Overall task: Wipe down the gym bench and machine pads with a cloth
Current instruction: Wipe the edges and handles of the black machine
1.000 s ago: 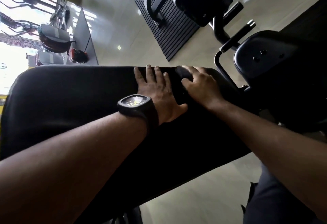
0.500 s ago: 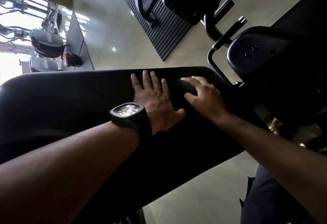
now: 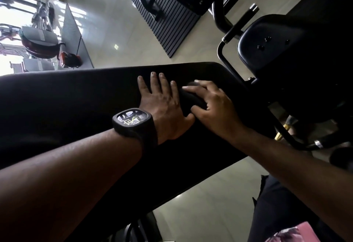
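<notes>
Fingers [image 3: 192,88] of the right grip [image 3: 212,106] curl over the top of a dark rolled cloth [image 3: 192,99]. The thumb hooks against the cloth's near side, so this grip pinches the cloth and holds it down on the long black padded desk [image 3: 66,108]. The cloth lies on the desk's top surface, near its right end, between the two grips.

The left grip [image 3: 162,106] lies flat on the desk just beside the cloth, palm down. Its fingers are straight and slightly spread, holding nothing, and its thumb meets the right grip at the cloth's near side. A chunky black square-faced wristwatch [image 3: 133,122] sits on the left wrist, over the middle of the desk. Both bare forearms reach across the desk from its near edge.

Past the desk's right end stands a black upholstered machine pad [image 3: 277,50] with small bolt heads on its back. A bent black steel tube [image 3: 224,58] runs down beside it to the desk's right end.

Beyond the desk's far edge lies a pale glossy tiled floor [image 3: 133,46] with a dark ribbed panel [image 3: 172,27] on it. Well beyond the desk's far left corner sits a red and black machine [image 3: 40,48], blurred against bright window light. Below the desk's near edge, toward its right end, are dark trousers [image 3: 277,203] and a corner of pink patterned fabric [image 3: 294,234].
</notes>
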Available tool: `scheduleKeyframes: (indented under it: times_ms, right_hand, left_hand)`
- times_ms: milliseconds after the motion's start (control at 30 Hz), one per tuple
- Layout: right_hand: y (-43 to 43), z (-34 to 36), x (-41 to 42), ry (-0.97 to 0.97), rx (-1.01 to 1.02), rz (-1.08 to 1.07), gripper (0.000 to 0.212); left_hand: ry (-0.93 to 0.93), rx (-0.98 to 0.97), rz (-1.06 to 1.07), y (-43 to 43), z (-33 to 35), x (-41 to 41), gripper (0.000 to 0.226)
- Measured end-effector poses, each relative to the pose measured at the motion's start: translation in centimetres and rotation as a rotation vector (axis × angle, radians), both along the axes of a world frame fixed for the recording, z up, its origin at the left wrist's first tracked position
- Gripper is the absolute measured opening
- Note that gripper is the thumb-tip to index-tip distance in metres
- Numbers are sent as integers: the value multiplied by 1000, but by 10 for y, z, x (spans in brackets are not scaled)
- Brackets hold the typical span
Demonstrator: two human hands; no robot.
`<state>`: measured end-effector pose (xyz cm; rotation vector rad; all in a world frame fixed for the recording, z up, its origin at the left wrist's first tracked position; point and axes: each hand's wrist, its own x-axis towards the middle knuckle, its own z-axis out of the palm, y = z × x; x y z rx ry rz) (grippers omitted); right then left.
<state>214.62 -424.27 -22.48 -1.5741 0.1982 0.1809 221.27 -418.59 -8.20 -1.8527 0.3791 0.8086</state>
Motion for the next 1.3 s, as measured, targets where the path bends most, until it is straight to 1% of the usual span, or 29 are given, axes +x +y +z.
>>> scheduleKeyframes:
  times_ms: [67,100,200,267,333,400,500,567,633,700,800,900,933,1000,1067,1100,1167,1233,1300]
  right_hand:
    - [-1,-7,11,-40,2,33,63]
    - [-2,-14,16,-16,-15,49,64]
    - [-7,-41,16,161,-101,40,56]
    - [-7,-39,-4,225,-123,7,53]
    - [-4,-23,-24,185,-104,-38,58]
    - [-1,-8,-33,104,-58,-78,58]
    - [-1,-11,-16,9,-35,-44,61]
    - [-6,-28,-2,61,-66,-4,65]
    - [-10,-41,1,185,-114,8,59]
    - [-5,-36,-6,234,-141,-10,52]
    - [1,-15,-18,114,-95,-78,59]
    - [-2,-19,-13,33,-36,-42,65]
    - [-4,-26,-10,46,-46,-25,66]
    - [-10,-42,-8,134,-87,0,65]
    - [-14,-50,-16,224,-122,6,58]
    - [-13,-47,-23,238,-127,-2,53]
    - [-10,-29,-39,193,-88,-44,49]
    - [-7,-11,-47,103,-27,-64,53]
    - [-9,-9,-36,18,-17,-34,62]
  left_hand:
    - [1,-1,-5,0,-1,-2,98]
    - [4,5,-8,-1,-2,-2,98]
    - [27,25,-9,-3,-2,-4,99]
    - [35,23,-8,-3,-1,-5,99]
    - [37,20,-10,-4,-2,-5,100]
    - [48,23,7,-6,-5,-8,100]
    - [38,20,17,-7,-6,-9,100]
    - [45,19,16,-7,-7,-9,100]
    - [54,28,12,-7,-6,-10,100]
    - [52,35,14,-6,-9,-10,100]
    - [75,26,34,-10,-16,-11,98]
    - [95,8,45,-11,-20,-12,94]
    - [98,9,48,-11,-20,-12,94]
    - [105,18,49,-11,-17,-12,95]
    - [121,19,45,-12,-16,-12,96]
    - [123,17,38,-12,-16,-13,96]
    - [117,6,22,-9,-17,-14,96]
    - [104,-8,-2,-6,-19,-15,95]
    - [95,-8,-23,-6,-20,-17,94]
